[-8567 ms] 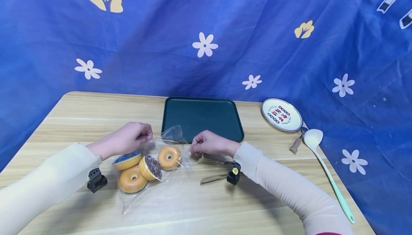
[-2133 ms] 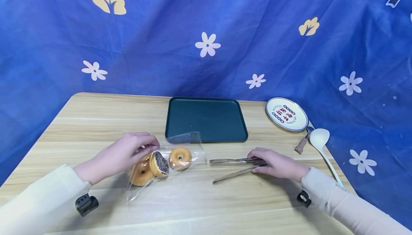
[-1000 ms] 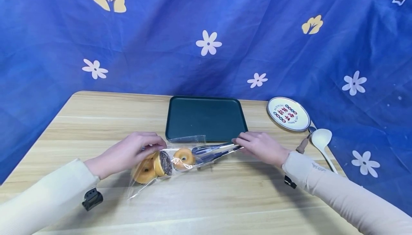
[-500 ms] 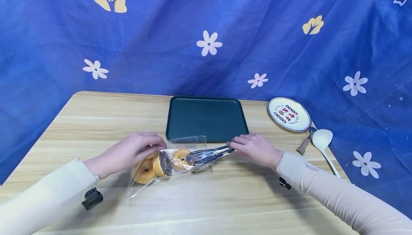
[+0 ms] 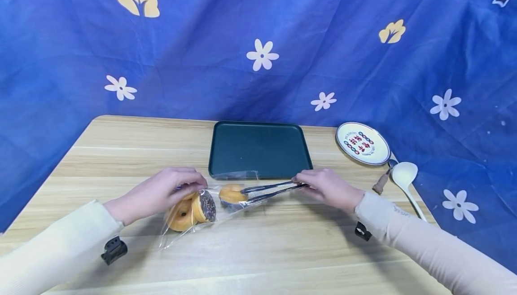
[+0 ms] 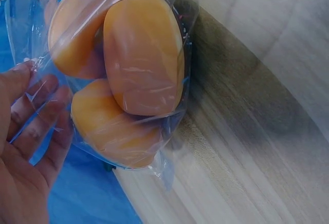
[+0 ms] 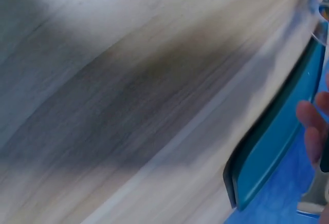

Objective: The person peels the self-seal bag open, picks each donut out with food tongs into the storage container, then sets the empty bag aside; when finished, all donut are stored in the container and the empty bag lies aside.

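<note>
Now pinching the clear bag [image 5: 220,216] in the left hand [image 5: 167,191], gripping tongs [image 5: 276,193] in the right hand [image 5: 329,187], pointing at the doughnut [image 5: 231,193] between (likely light, squashy), best nipped gently across its sides

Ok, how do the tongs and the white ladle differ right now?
The tongs are gripped in the right hand; the white ladle lies by the right edge of the table, with no hand holding it. The tongs have two slender, dark-looking arms; the white ladle has one broad, pale bowl. Both are utensils.
</note>
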`<state>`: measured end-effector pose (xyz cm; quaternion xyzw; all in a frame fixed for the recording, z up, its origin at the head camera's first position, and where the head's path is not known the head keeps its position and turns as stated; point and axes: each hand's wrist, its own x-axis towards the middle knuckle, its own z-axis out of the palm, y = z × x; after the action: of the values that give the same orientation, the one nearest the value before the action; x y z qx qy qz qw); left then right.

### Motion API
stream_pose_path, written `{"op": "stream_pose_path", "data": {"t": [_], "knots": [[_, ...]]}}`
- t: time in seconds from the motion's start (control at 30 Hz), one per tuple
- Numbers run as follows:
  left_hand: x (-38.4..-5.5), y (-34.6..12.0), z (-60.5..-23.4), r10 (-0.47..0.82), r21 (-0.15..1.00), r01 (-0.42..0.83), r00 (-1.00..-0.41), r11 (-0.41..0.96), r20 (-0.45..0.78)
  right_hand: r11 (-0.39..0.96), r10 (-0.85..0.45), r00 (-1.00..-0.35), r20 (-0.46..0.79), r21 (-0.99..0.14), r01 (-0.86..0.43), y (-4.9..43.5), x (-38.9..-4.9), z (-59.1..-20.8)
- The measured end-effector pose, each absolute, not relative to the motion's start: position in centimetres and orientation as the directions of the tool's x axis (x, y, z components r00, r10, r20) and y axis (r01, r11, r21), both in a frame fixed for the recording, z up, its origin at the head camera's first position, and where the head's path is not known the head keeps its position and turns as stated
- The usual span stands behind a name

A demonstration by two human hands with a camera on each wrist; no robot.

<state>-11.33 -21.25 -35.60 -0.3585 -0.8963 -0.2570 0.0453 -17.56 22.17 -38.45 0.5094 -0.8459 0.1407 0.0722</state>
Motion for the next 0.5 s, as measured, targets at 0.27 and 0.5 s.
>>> {"op": "stream_pose_path", "data": {"t": [0.27,0.5], "knots": [[-11.4,-21.5,-35.7,0.627,0.409,0.684,-0.725,0.604,0.286,0.535,-0.787,-0.613,0.065,-0.424,-0.731,24.2,-17.3,-37.0],[-11.3,-21.5,-35.7,0.624,0.419,0.678,-0.729,0.604,0.281,0.526,-0.758,-0.65,-0.055,-0.64,-0.56,26.5,-17.3,-36.8]]}}
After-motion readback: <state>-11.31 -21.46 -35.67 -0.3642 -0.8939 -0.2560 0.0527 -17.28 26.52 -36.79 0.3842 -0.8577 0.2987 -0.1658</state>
